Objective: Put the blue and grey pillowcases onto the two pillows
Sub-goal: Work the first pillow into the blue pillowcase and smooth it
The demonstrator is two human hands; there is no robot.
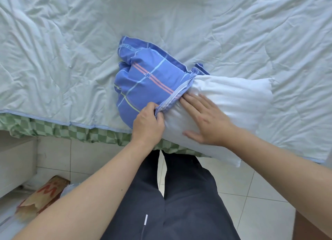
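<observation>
A white pillow (230,103) lies across the near edge of a bed, on a pale mint quilt (71,42) that is wrinkled all over. The pillow's left end is tucked inside a blue pillowcase (147,79), which has pink stripes, thin light lines and a small star printed on it; its right end, with one corner sticking up, is bare. The part of the pillowcase beyond the pillow lies bunched and folded on the quilt, with a darker blue border showing at its far side. The left hand (148,124) grips the gathered hem of the pillowcase at the pillow's near side, its fingers (158,114) curled round the bunched fabric and pinching it. The right hand (204,119) lies flat on the bare pillow just beside the hem, fingers straight and slightly spread, the fingertips touching the edge of the opening, the thumb pointing along the pillow's near side. Under the quilt's blue-trimmed edge hangs a green checked sheet (53,130). Below it the person's legs in dark trousers (179,194) stand on a white tiled floor (251,203). To the left, on the floor, lies a brown paper bag (43,196) with red lettering, next to a white piece of furniture (16,164).
</observation>
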